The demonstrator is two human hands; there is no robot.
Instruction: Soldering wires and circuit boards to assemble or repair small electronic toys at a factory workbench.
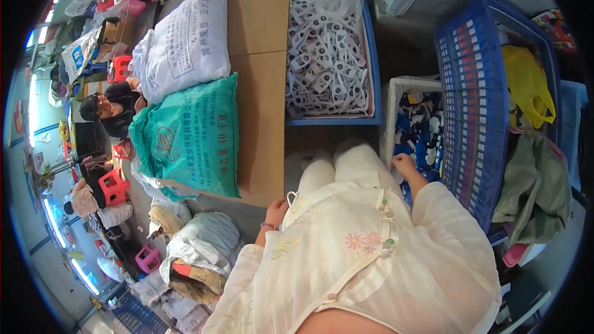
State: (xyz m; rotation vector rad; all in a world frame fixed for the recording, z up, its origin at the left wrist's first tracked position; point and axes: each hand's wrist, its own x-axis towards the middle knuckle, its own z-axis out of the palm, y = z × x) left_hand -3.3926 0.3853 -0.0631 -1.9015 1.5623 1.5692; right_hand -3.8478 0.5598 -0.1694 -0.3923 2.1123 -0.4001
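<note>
My left hand (276, 213) is beside my left hip, close to the lower edge of a large cardboard sheet (260, 86). Its fingertips are largely hidden, so its grip is unclear. My right hand (404, 166) is at the near inner side of a white-rimmed box (388, 108) of blue, black and white pieces (427, 130). The fingers there are curled; what they hold, if anything, is hidden. Ahead of my legs, a blue crate (372, 43) contains many small white plastic parts (328, 55) with dark round centres.
A green sack (192, 136) and a white sack (185, 43) lie on the cardboard. To the right stands a tall blue crate (473, 86) with a yellow bag (526, 80) and a grey-green cloth (535, 179). Bundled sacks (204, 238) lie left. A person (117, 108) sits farther left.
</note>
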